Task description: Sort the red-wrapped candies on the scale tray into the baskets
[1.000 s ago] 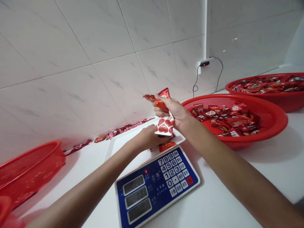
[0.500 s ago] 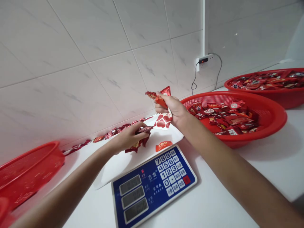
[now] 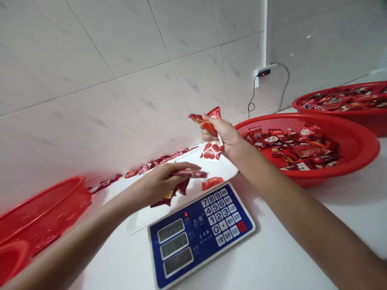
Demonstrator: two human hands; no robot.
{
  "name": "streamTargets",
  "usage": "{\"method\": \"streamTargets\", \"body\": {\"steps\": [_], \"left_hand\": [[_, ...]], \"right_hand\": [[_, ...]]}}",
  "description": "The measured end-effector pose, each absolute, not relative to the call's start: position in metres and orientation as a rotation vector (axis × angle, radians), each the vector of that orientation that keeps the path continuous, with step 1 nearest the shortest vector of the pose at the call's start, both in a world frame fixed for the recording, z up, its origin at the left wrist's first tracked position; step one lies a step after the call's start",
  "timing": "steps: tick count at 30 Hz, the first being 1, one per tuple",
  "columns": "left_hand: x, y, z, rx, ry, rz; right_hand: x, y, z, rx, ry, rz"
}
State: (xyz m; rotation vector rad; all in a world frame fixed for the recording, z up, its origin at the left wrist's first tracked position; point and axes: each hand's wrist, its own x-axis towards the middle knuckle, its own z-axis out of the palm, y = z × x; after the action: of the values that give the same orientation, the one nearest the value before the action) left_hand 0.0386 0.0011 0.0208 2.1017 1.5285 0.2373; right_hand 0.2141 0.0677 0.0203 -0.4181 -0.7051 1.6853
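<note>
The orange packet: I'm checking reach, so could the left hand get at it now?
Probably yes: the orange packet lies uncovered on the white tray near the left hand, with bare tray between them. The red packets in that hand may hamper its grip, though.

This person works bare-handed. Left of the weighing scale's (image 3: 208,245) keypad, I see a slim, smooth left forearm (image 3: 99,225), bare as far as it shows, narrowing to a bare left hand (image 3: 157,183). Right of the scale, the right forearm (image 3: 284,197) is just as bare and slender, tapering from a broader elbow end to an uncovered right hand (image 3: 226,135).
</note>
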Motion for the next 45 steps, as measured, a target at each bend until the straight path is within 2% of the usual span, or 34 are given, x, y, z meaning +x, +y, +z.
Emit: {"method": "streamTargets", "body": {"steps": [5,8,14,22,30,36,45], "left_hand": [[0.078,0.001,0.026,2.353,1.548,-0.215],[0.09,0.007,0.029,2.365,1.548,-0.339],[0.077,0.016,0.009,2.408,1.454,0.008],[0.071,0.026,0.003,2.306,1.542,0.055],[0.021,0.023,0.005,2.16,1.683,0.25],[0.051,0.012,0.005,2.516,1.691,-0.231],[0.072,0.006,0.004,2.818,1.648,-0.577]], "right_hand": [[0.215,0.067,0.021,-0.468,-0.713,1.679],[0.215,0.064,0.024,-0.507,-0.707,1.678],[0.216,0.064,0.025,-0.463,-0.697,1.706],[0.215,0.071,0.016,-0.549,-0.816,1.621],[0.252,0.057,0.026,-0.986,-1.617,1.204],[0.258,0.069,0.029,-1.025,-1.477,1.129],[0.243,0.073,0.025,-0.991,-1.428,1.182]]}}
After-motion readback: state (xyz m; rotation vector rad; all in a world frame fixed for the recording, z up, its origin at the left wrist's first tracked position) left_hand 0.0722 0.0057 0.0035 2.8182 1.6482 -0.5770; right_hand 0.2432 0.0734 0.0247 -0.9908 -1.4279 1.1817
